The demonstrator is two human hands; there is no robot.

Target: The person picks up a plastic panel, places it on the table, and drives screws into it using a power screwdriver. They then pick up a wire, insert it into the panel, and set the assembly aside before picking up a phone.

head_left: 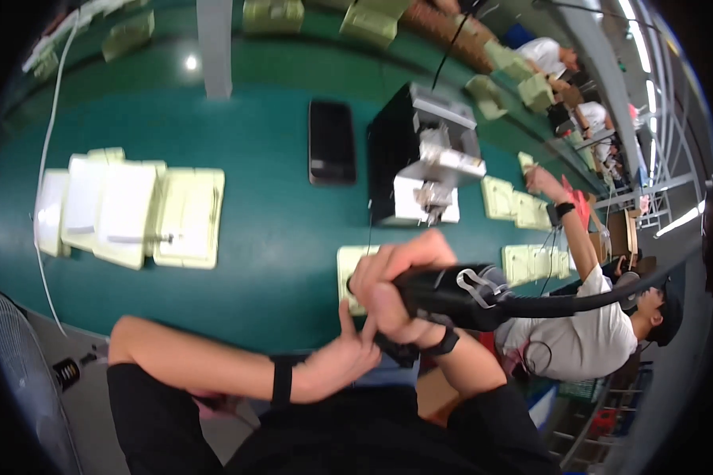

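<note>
My right hand is wrapped round a black electric screwdriver, with a metal hanging loop and a thick black cable at its back end. The hand hides the screwdriver's tip. Beneath it lies a pale yellow-green plastic panel, mostly covered by my hands. My left hand is at the panel's near edge, two fingers stretched out and apart, close below the right hand. Whether those fingers press on the panel, I cannot tell.
Beyond my hands stands a black screw feeder, with a dark phone to its left. Pale panels overlap at the left beside a white cable. At the right a co-worker reaches over more panels.
</note>
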